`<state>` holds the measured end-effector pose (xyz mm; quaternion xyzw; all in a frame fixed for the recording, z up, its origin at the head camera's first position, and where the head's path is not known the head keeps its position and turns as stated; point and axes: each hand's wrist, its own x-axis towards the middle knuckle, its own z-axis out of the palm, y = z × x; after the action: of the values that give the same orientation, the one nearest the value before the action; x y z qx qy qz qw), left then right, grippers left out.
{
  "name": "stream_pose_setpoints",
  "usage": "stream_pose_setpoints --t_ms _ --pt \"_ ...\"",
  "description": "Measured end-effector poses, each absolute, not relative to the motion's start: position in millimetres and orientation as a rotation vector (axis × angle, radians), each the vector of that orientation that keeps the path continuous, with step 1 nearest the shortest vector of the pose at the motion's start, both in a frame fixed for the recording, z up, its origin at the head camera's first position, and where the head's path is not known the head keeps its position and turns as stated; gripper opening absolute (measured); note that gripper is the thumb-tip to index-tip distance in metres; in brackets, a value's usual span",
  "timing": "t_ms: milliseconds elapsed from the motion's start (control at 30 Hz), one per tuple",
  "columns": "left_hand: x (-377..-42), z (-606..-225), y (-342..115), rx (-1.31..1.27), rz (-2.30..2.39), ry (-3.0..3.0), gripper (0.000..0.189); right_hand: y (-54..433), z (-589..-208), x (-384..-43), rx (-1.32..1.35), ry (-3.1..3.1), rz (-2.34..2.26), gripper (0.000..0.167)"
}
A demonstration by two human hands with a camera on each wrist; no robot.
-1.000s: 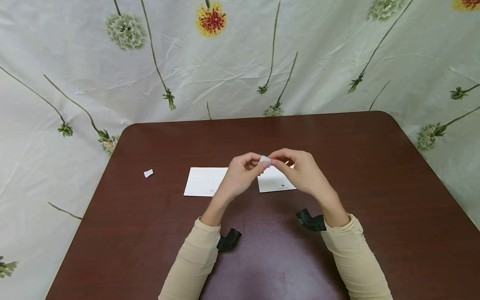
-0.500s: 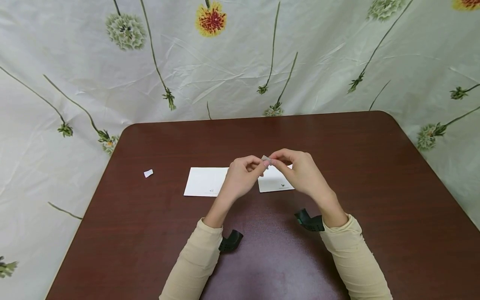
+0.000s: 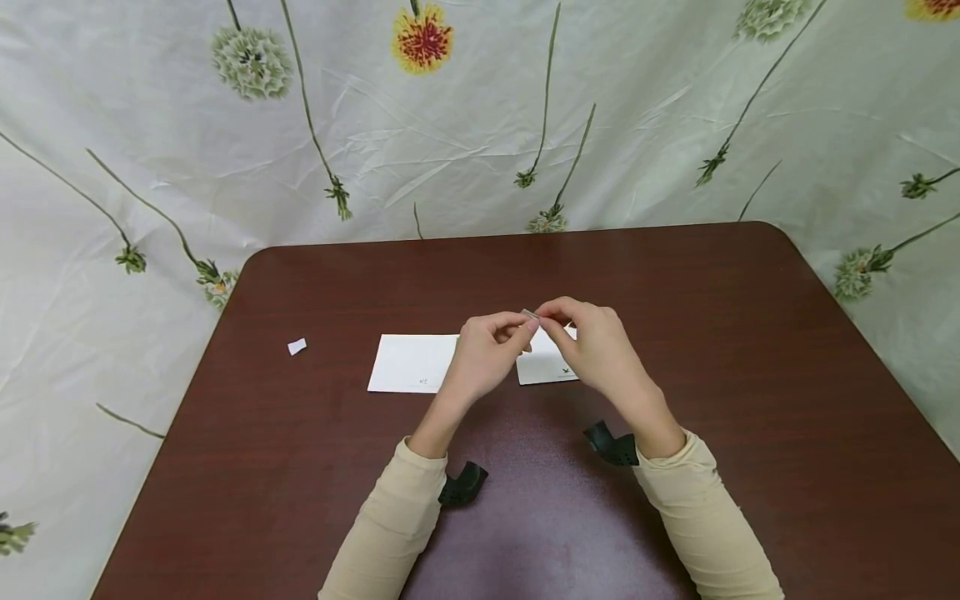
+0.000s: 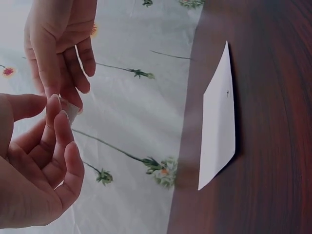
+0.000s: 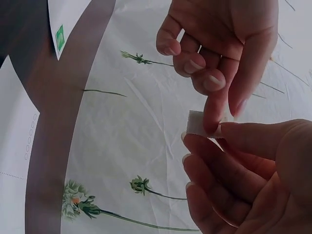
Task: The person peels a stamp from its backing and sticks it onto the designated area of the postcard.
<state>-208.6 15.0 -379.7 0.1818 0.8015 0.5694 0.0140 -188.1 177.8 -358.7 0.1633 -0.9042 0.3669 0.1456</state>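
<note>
Above the table, both hands meet at a small pale stamp (image 3: 530,314) with a toothed edge, which shows more plainly in the right wrist view as a light grey piece (image 5: 196,122). My left hand (image 3: 483,354) pinches it from the left, near its thumb and index fingertips. From the other side my right hand (image 3: 600,346) pinches it between thumb and index finger. The fingertips cover much of the stamp. Under the hands lie a white envelope or card (image 3: 411,363) at left and another white card (image 3: 546,362) at right, both partly hidden.
A small white paper piece (image 3: 297,346) lies toward the left side of the brown table (image 3: 360,287). In the right wrist view one white card carries a green mark (image 5: 60,39). A floral cloth (image 3: 465,133) hangs behind the table.
The stamp has turned from showing its white face to being nearly edge-on in the head view. My right hand has shifted slightly left; the left has barely moved.
</note>
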Motion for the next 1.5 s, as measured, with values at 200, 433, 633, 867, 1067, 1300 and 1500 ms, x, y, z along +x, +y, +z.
stream_pose_setpoints --t_ms 200,433,633,867,1067,1300,1500 --pt "-208.5 -381.9 15.7 0.552 1.783 2.506 0.019 173.1 -358.1 -186.7 0.447 -2.639 0.968 0.01" --pt "-209.9 -383.1 16.4 0.514 1.784 2.529 0.016 170.9 -360.3 -185.1 0.459 -2.615 0.923 0.009" --pt "-211.4 -383.5 16.8 0.507 1.774 2.534 0.017 170.6 -363.1 -184.8 0.497 -2.559 0.888 0.007" --pt "-211.7 -382.8 16.2 0.52 1.789 2.513 0.015 172.5 -365.5 -187.7 0.58 -2.501 0.882 0.012" --pt "-211.9 -383.5 16.5 0.522 1.855 2.468 0.015 172.5 -366.3 -189.4 0.6 -2.446 0.957 0.013" --pt "-212.1 -384.3 17.0 0.485 1.973 2.396 0.013 171.4 -368.0 -190.5 0.599 -2.428 0.987 0.013" --pt "-211.0 -382.9 15.3 0.478 2.004 2.33 0.016 172.8 -367.6 -191.8 0.637 -2.409 1.055 0.013"
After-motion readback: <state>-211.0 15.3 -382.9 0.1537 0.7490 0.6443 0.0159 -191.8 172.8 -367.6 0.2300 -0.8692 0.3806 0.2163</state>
